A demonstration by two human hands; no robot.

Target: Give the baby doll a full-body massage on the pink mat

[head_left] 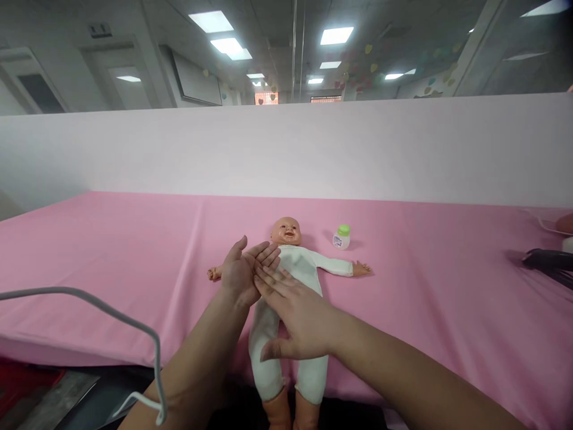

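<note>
A baby doll (305,261) in a white suit lies on its back, arms spread, on a pink cloth. Above its body, my left hand (244,272) is turned palm up with the fingers stretched out. My right hand (298,310) is held flat, palm down, its fingertips at the left palm; whether they touch is hard to tell. Neither hand holds anything that shows. The hands cover part of the doll's chest and one of its arms. Beside the doll's head stands a small clear bottle (341,240) with a green cap.
The pink cloth (425,269) covers the table up to a white partition (286,152) with glass above. A grey cable (89,298) curves in at the left. At the right edge lies a black object (548,261), cut off by the frame.
</note>
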